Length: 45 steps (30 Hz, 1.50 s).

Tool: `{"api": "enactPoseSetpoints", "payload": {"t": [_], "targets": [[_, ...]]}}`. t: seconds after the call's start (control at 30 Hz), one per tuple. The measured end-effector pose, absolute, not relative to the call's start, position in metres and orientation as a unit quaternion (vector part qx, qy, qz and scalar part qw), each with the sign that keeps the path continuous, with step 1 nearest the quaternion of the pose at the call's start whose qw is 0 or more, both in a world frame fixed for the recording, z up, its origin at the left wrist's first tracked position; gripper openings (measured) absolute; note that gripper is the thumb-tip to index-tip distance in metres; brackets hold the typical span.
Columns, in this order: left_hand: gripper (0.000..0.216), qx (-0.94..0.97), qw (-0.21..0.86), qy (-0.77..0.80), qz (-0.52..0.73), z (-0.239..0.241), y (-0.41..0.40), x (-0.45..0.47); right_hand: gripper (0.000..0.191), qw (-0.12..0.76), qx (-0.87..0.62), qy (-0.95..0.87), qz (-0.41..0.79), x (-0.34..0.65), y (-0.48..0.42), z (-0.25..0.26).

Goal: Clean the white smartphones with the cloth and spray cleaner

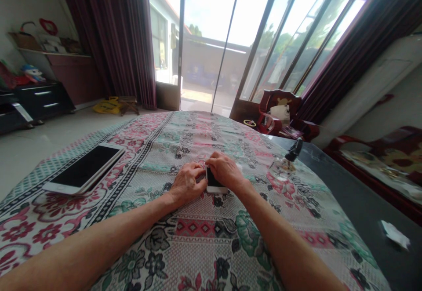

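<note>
A white smartphone (pixel 216 189) with a dark screen lies on the flowered tablecloth (pixel 198 209), its lower end towards me. My left hand (pixel 188 180) rests at the phone's left edge, fingers curled and closed against it. Over the phone's upper part reaches my right hand (pixel 226 169), with its fingers bent together at the top left corner. It covers much of the screen, and its fingertips are partly hidden. Farther left lies a white tablet (pixel 86 168) with a black screen, seemingly on top of another flat device.
A clear bottle with a black top (pixel 284 164) stands on the cloth to the right. Beyond the cloth, a dark surface (pixel 349 207) holds a crumpled white tissue (pixel 395 234). A red wooden chair (pixel 280 110) and glass doors (pixel 214 62) are past the table.
</note>
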State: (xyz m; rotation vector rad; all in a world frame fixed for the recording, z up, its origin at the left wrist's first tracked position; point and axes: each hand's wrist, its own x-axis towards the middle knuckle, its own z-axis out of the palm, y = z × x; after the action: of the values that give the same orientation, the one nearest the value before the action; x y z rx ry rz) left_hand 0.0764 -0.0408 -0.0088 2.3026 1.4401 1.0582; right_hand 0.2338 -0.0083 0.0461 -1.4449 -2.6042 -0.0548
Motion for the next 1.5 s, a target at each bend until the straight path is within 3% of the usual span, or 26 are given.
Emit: {"api": "enactPoseSetpoints", "payload": {"t": [0.33,0.6,0.93,1.2,1.5], "targets": [[0.021,0.778,0.126,0.495,0.366,-0.012,-0.039,0.075,0.027,0.048,-0.566,-0.823,0.001,0.272,-0.001,0.059],[0.019,0.792,0.109,0.485,0.354,-0.011,-0.041,0.075,0.027,0.110,-0.493,-0.863,0.005,0.257,-0.003,0.046],[0.037,0.832,0.111,0.436,0.324,-0.007,-0.042,0.066,0.029,0.116,-0.507,-0.854,0.009,0.256,-0.001,0.039],[0.037,0.834,0.117,0.429,0.326,-0.005,-0.044,0.065,0.030,0.112,-0.453,-0.884,0.033,0.239,-0.015,0.041],[0.038,0.833,0.101,0.425,0.338,-0.012,-0.041,0.065,0.030,0.044,-0.507,-0.857,0.081,0.273,-0.002,0.060]]}}
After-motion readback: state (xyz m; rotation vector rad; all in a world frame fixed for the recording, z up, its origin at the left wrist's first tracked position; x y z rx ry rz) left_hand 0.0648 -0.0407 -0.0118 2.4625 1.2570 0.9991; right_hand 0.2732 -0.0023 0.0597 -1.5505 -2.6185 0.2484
